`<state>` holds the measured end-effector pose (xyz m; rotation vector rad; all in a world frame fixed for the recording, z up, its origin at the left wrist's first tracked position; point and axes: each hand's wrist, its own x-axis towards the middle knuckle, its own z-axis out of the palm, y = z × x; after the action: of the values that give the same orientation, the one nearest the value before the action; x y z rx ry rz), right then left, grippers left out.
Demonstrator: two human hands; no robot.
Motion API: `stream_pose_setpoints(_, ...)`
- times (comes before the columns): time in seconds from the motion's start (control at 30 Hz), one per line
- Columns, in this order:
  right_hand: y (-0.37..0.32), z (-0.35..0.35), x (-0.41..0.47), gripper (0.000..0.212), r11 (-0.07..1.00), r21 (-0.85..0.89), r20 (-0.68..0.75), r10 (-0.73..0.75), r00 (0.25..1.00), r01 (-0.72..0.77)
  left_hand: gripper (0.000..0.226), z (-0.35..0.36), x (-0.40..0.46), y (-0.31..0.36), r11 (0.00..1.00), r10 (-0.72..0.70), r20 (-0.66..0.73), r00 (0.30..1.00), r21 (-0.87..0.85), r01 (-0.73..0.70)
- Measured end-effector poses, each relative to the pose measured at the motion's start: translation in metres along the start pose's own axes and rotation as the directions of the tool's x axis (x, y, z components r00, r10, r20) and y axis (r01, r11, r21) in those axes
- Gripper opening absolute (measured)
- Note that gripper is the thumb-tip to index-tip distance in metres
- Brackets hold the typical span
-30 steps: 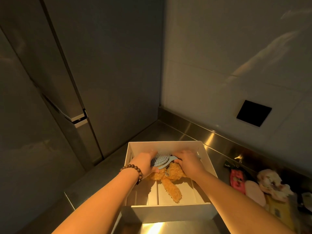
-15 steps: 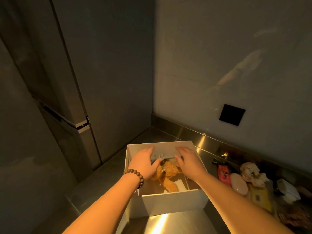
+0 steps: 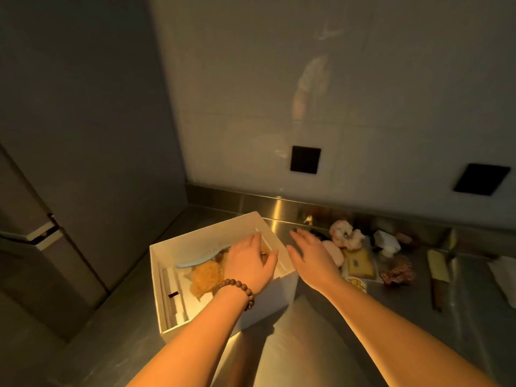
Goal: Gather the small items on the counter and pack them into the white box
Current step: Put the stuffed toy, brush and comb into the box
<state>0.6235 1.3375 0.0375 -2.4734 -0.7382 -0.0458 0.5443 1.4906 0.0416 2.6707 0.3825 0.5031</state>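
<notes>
The white box (image 3: 178,311) stands on the steel counter, open at the top. Inside lie a light-blue hairbrush (image 3: 198,260) and a fuzzy orange plush toy (image 3: 206,277). My left hand (image 3: 248,263), a bead bracelet on its wrist, hovers over the box's right half with fingers straight, holding nothing. My right hand (image 3: 311,256) is open and spread just right of the box, above the counter. Beyond it lie small items: a pink oval thing (image 3: 333,254), a cream scrunchie (image 3: 346,234), a yellow packet (image 3: 358,265), a white folded piece (image 3: 388,241) and a dark red patterned piece (image 3: 396,273).
A knife (image 3: 438,277) with a dark handle lies on the counter at the right, next to a white cloth (image 3: 504,272). A grey fridge (image 3: 55,163) stands at the left. The wall behind carries two black square sockets (image 3: 305,160).
Both hands have come off the hairbrush, which now lies in the box. My right hand has moved right, out past the box's rim. The view has swung right, showing more counter items.
</notes>
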Motion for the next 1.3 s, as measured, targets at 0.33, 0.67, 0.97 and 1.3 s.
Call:
stream_pose_setpoints(0.33, 0.108, -0.044, -0.079, 0.045, 0.959, -0.017, -0.079, 0.28, 0.957, -0.282, 0.069, 0.074, -0.005, 0.098, 0.951, 0.307, 0.138, 0.942, -0.068, -0.3)
stream_pose_setpoints(0.67, 0.222, -0.07, -0.085, 0.05, 0.937, -0.023, -0.032, 0.347, 0.937, -0.348, 0.08, 0.154, 0.003, 0.162, 0.985, 0.17, 0.302, 0.938, -0.088, -0.151)
stream_pose_setpoints(0.97, 0.314, -0.068, -0.068, 0.078, 0.836, -0.255, 0.086, 0.52, 0.85, -0.486, 0.105, 0.218, -0.003, 0.176, 0.995, -0.046, 0.441, 0.896, 0.099, 0.002)
stream_pose_setpoints(1.3, 0.319, -0.066, -0.079, 0.044, 0.805, -0.327, -0.026, 0.516, 0.856, -0.495, 0.089, 0.232, -0.017, 0.168, 0.993, -0.071, 0.41, 0.909, 0.113, 0.027)
